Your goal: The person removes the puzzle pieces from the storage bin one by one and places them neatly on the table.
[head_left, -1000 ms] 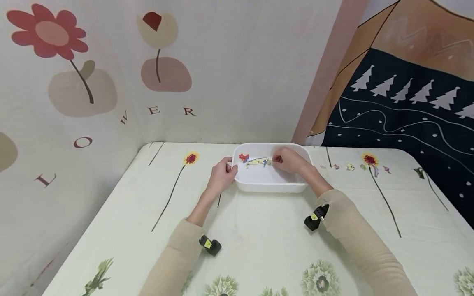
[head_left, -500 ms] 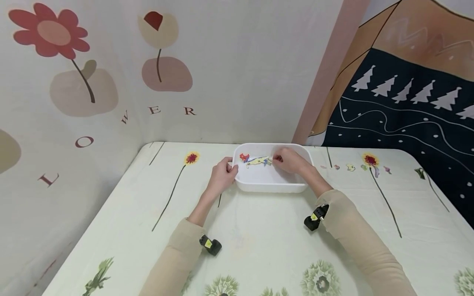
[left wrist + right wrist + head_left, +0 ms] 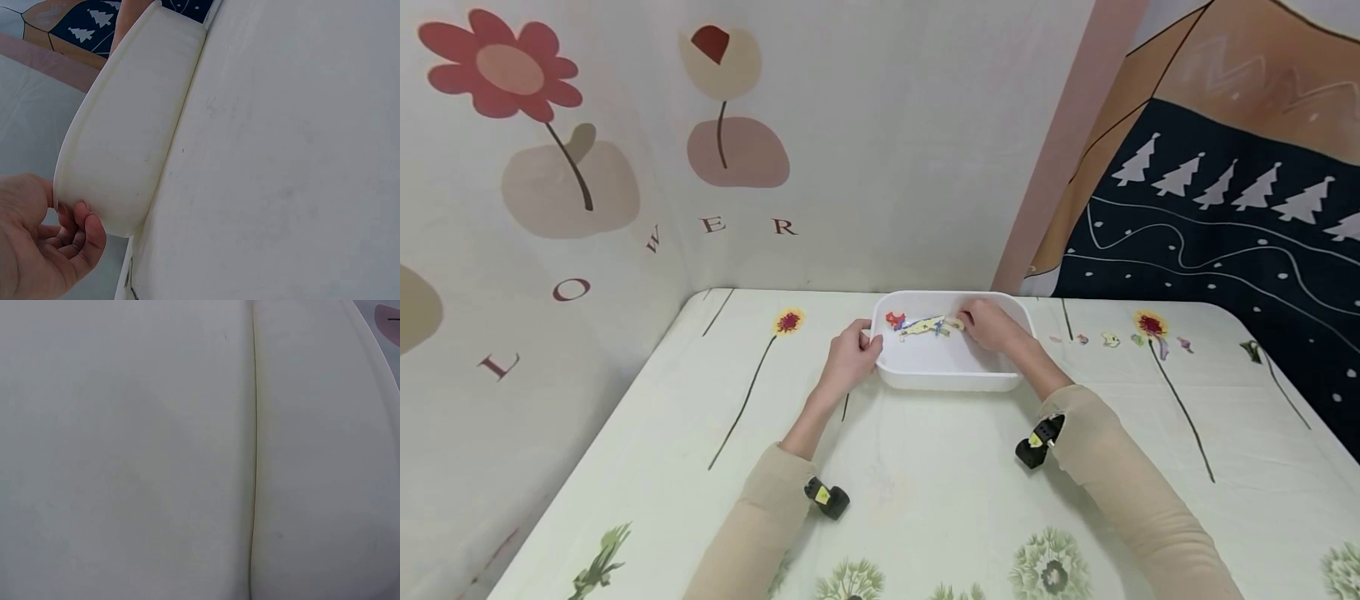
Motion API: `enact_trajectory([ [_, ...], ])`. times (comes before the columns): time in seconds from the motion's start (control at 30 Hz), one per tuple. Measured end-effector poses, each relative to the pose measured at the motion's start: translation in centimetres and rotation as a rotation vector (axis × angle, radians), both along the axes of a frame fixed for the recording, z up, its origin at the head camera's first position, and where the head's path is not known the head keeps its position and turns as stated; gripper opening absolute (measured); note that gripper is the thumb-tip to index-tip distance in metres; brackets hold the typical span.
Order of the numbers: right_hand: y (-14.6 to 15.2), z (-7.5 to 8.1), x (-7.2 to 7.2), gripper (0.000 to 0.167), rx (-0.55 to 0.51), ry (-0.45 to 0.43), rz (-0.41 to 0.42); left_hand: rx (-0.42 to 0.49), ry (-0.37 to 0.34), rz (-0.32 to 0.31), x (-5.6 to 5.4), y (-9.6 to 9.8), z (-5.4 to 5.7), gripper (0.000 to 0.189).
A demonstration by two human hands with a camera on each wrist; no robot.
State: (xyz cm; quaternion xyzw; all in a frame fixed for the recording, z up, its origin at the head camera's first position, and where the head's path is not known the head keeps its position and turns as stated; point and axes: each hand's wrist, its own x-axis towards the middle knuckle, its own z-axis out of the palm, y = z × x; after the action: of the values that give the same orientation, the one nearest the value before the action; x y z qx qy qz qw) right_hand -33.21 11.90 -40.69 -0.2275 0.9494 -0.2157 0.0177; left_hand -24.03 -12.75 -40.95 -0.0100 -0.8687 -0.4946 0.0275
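Several small pieces sit in the white tray (image 3: 925, 358) (clock centred on it, head view): red piece (image 3: 895, 320) at 10, yellow-blue strip (image 3: 919, 328) beside it toward centre, pale piece (image 3: 954, 322) at the strip's 3 o'clock end. Right hand (image 3: 990, 326) at 2, inside the tray, fingers curled, tips at the pale piece; pinching or just touching, can't tell. Left hand (image 3: 852, 357) at 9, fingers curled, gripping the rim. Step looks like adjusting the pale piece by the strip; next move probably needs light fingertips, tray kept steady, neighbours unbumped. Tray is on the table (image 3: 925, 467); small coloured bits (image 3: 1109, 339) out at 3, loose or printed unclear. Wall (image 3: 880, 167) at 12.
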Motion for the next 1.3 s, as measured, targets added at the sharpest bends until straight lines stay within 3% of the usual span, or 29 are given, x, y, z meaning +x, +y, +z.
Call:
enact_trajectory([
  [0.17,0.2,0.0,0.1,0.017,-0.008,-0.017,-0.026,0.008,0.002,0.001,0.0,0.0,0.1,0.041],
  [0.5,0.3,-0.2,0.0,0.016,-0.025,-0.058,0.054,0.006,-0.002,0.0,-0.1,0.0,-0.1,0.042],
  [0.9,0.8,0.6,0.9,0.008,-0.132,-0.117,-0.041,0.004,-0.011,-0.001,-0.1,-0.1,-0.1,0.043],
  [1.3,1.6,0.6,1.2,0.004,-0.278,-0.01,0.011,0.004,-0.009,-0.007,-0.2,-0.1,-0.3,0.044],
])
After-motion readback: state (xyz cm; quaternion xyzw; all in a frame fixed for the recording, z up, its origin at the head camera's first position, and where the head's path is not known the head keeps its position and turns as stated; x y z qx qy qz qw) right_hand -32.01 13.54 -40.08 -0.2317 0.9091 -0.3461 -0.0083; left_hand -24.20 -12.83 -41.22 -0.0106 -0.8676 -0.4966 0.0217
